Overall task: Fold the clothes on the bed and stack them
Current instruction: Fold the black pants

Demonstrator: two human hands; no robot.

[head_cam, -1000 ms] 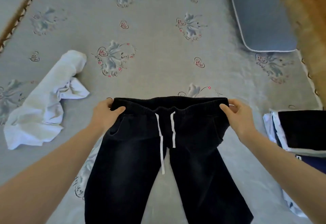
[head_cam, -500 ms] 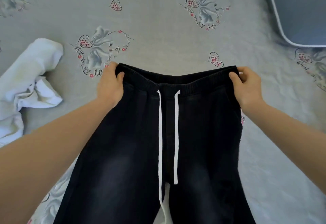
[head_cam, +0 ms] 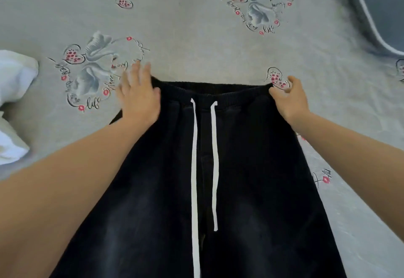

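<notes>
Grey floral bedsheet (head_cam: 196, 37) carried black drawstring trousers (head_cam: 240, 168) lengthwise — waistband far, legs toward the person; left hand (head_cam: 140, 98) lay flat and spread on one waistband corner, right hand (head_cam: 288, 98) pinched the other

A grey bedsheet (head_cam: 196, 37) fills almost the whole view, spread fairly flat with only faint creases towards the lower right. Printed motifs are scattered across it: a pale blue-grey flower with a red-dotted heart and looping black script (head_cam: 96, 72) at the left, a matching flower print (head_cam: 258, 6) up at the top right, and a small lone heart (head_cam: 124, 1) near the top. In the upper right corner sits a blue-grey pillow or cushion (head_cam: 384, 4) with white piping along its edge, though only its corner shows. The light is soft and even, daylight by the look of it.
</notes>
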